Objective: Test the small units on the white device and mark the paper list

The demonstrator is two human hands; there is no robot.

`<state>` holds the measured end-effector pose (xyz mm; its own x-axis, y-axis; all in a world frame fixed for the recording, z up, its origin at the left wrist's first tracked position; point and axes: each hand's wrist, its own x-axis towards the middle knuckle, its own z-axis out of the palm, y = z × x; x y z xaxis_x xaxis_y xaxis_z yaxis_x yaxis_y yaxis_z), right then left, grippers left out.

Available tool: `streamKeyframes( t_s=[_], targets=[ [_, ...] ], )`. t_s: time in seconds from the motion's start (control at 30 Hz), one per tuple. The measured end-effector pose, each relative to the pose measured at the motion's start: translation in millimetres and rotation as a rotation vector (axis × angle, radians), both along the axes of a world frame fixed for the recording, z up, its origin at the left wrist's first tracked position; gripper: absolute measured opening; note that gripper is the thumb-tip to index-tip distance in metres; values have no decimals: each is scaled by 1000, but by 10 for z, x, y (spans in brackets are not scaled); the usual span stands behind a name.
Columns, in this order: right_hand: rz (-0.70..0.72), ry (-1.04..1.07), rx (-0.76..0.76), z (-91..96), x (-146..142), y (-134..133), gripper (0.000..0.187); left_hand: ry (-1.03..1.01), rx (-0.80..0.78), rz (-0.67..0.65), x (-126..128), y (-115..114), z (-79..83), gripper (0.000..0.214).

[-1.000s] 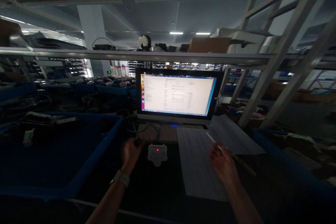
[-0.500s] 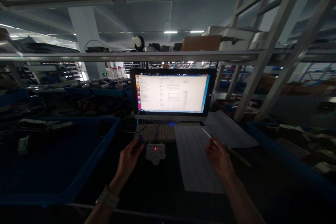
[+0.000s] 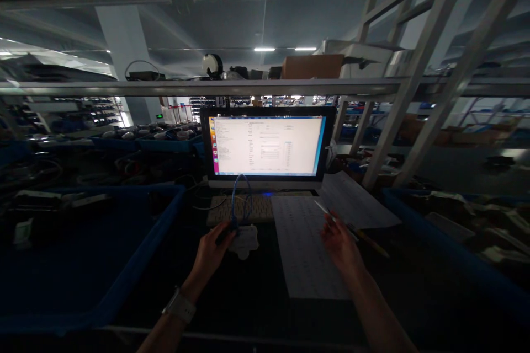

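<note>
My left hand (image 3: 213,248) is closed, its fingertips pinching the plug end of a blue cable (image 3: 234,198). That cable loops up in front of the keyboard. Right beside those fingers lies a small pale box (image 3: 247,240) with a rounded tab at its front; whether the plug sits in it I cannot tell. Over the printed sheet (image 3: 300,253), my right hand (image 3: 340,242) is closed around slim, pale tweezers (image 3: 322,207) that point up and left. The palm hides part of them.
Behind the hands stands a lit monitor (image 3: 267,146) with a keyboard (image 3: 221,208) below it. Blue bins flank the work area, one at left (image 3: 136,265), one at right (image 3: 439,248). A yellowish pen (image 3: 375,244) lies near a second sheet (image 3: 356,204). A shelf (image 3: 248,88) crosses above.
My left hand has moved right with the cable's plug, up against the pale box. The red light on the box no longer shows. My right hand keeps its grip, and the view has shifted slightly.
</note>
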<state>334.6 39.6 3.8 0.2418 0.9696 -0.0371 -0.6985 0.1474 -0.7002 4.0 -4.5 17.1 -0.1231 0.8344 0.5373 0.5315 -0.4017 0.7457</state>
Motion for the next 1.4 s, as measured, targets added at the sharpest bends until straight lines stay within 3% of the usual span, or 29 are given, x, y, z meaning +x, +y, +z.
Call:
streamKeyframes(
  t_s=[0.13, 0.27, 0.47, 0.57, 0.7, 0.83, 1.07, 1.4],
  targets=[
    [-65, -172, 84, -19, 25, -51, 41, -11, 15, 29, -1, -5, -55, 39],
    [-277, -588, 157, 46, 231, -192, 37, 2, 46, 57, -40, 4, -129, 45],
    [-630, -1617, 342, 139, 1085, -331, 27, 38, 57, 61, -94, 61, -271, 47],
    [-670, -1864, 347, 4, 1544, -376, 28, 15, 77, 47, -84, 93, -346, 44],
    [-705, -1934, 278, -300, 1905, -370, 35, 10, 124, 40, -60, 101, -369, 43],
    [-660, -1954, 213, -482, 2016, -322, 41, -10, 135, 44, -42, 60, -327, 45],
    [-556, -1961, 99, -513, 2068, -280, 40, 19, 148, 48, -39, 52, -333, 43],
    [-520, -1949, 97, -518, 2143, -245, 41, 19, 172, 53, -3, 34, -357, 38]
  ],
)
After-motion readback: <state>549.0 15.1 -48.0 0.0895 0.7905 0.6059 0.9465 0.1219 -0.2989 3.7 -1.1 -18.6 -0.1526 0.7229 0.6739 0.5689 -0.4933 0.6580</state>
